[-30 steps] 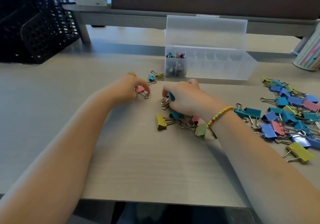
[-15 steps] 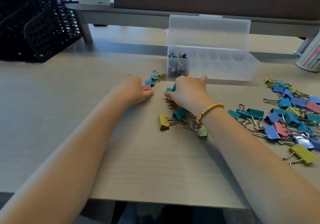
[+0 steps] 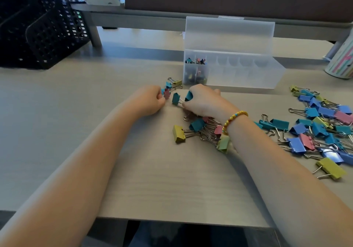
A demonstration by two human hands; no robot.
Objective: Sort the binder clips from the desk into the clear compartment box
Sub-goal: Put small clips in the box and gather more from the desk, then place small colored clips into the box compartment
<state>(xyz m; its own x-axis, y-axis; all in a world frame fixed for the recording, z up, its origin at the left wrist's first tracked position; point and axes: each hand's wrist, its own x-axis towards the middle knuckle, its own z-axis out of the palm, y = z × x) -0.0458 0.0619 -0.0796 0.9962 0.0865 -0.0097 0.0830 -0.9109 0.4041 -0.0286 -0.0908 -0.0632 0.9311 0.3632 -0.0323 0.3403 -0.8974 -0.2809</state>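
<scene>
My left hand point(image 3: 150, 101) pinches a small pink binder clip point(image 3: 166, 93) just above the desk. My right hand point(image 3: 205, 101) holds two small teal clips, one point(image 3: 175, 98) by its wire handles and another point(image 3: 189, 96) sticking out between the fingers. The clear compartment box point(image 3: 248, 75) stands open behind both hands, with small clips in its leftmost compartments point(image 3: 194, 69). A small cluster of clips point(image 3: 200, 128) lies under my right wrist, led by a yellow clip point(image 3: 179, 134). A few small clips point(image 3: 172, 84) lie by the box's left corner.
A large pile of bigger blue, teal, pink and yellow clips point(image 3: 322, 124) spreads at the right. A black mesh organiser point(image 3: 38, 23) stands at the back left, a striped cup point(image 3: 342, 61) at the back right. A grey shelf point(image 3: 133, 15) runs behind the box.
Both hands have moved away from me toward the box with their clips. My right hand now shows a second teal clip held by its handles.
</scene>
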